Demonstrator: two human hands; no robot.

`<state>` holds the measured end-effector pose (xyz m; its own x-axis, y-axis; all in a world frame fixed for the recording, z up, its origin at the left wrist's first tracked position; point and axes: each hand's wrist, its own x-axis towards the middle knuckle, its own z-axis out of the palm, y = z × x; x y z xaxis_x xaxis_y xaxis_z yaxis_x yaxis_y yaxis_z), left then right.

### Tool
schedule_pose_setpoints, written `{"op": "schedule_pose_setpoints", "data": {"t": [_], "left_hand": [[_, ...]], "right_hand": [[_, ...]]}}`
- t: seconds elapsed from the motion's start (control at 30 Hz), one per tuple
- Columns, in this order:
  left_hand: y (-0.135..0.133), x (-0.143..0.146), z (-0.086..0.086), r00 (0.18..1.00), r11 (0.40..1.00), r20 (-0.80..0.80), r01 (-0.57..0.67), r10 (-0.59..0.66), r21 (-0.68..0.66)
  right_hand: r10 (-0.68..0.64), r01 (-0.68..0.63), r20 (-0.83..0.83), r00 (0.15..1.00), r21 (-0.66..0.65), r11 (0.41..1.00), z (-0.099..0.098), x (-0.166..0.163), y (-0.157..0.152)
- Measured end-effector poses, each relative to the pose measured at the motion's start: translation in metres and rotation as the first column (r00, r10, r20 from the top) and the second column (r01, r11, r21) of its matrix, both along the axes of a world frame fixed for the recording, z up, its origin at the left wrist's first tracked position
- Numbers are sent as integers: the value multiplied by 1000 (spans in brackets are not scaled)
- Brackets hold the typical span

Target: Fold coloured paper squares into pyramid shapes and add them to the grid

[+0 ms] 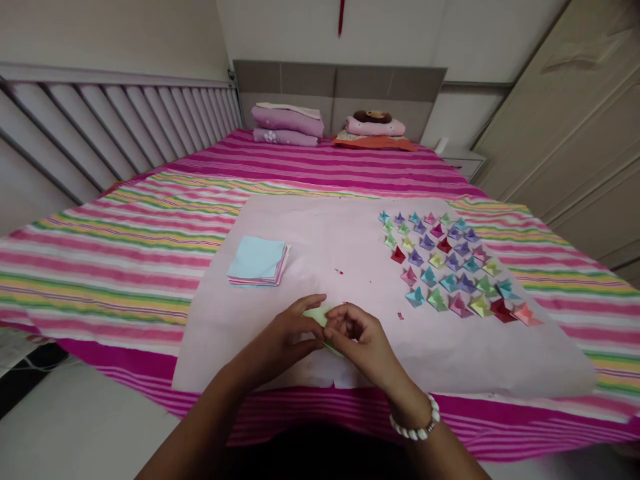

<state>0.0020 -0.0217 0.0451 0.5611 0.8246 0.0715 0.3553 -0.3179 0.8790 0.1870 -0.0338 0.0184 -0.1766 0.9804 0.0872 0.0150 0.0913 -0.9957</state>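
Both hands are pinching the green paper, which is sitting near the 6 o'clock edge of the white sheet; the step in hand seems to be a fold. Doing it well is probably depending on lining up the edges first: one hand should be pinning the layers while the other is sliding a thumb firmly outward along the crease. The fingers are hiding much of the paper, so I cannot tell whether its edges are meeting squarely.

The left hand is reaching in from about 8 o'clock, gripping the paper with thumb and fingertips. The right hand is reaching in from 5 o'clock, its fingers curling and its thumb pressing on the paper; a bracelet is circling that wrist. The fingertips are nearly meeting. From the hands, the stack is lying at 10 o'clock, the folded pieces are spreading at 2.
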Motion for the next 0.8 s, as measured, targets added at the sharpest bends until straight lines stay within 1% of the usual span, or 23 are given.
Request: {"op": "schedule_pose_setpoints", "data": {"t": [0.07, 0.23, 0.33, 0.4, 0.47, 0.57, 0.63, 0.73, 0.8], "left_hand": [[0, 0, -1, 1000, 999, -6, 30, -29, 21], [-1, 0, -2, 999, 998, -6, 48, -48, 51], [-2, -1, -1, 998, 996, -7, 66, -65, 65], [-2, 0, -1, 998, 996, -16, 63, -63, 60], [-3, 0, -1, 998, 997, -23, 53, -52, 58], [-3, 0, -2, 999, 996, -18, 32, -31, 87], [-2, -1, -4, 1000, 993, -30, 9, -6, 118], [-1, -2, -9, 997, 986, -64, -21, 32, 165], [0, -2, -12, 998, 983, -55, -25, 36, 182]], "right_hand": [[11, -12, 25, 1000, 36, 999, -2, 2, 1], [-54, 3, 210, 976, 235, 972, 1, 4, 2], [-86, 22, 246, 965, 250, 968, 4, 2, 2], [-107, 46, 249, 963, 239, 970, 5, 0, 3], [-117, 69, 242, 963, 199, 978, 3, -2, 3], [-112, 102, 168, 979, 65, 993, 0, -4, 5], [-125, 126, 107, 986, -4, 992, -2, -4, 5], [-161, 164, 58, 985, -46, 985, -2, -4, 5], [-162, 164, 27, 986, -73, 984, -2, -3, 6]]}}
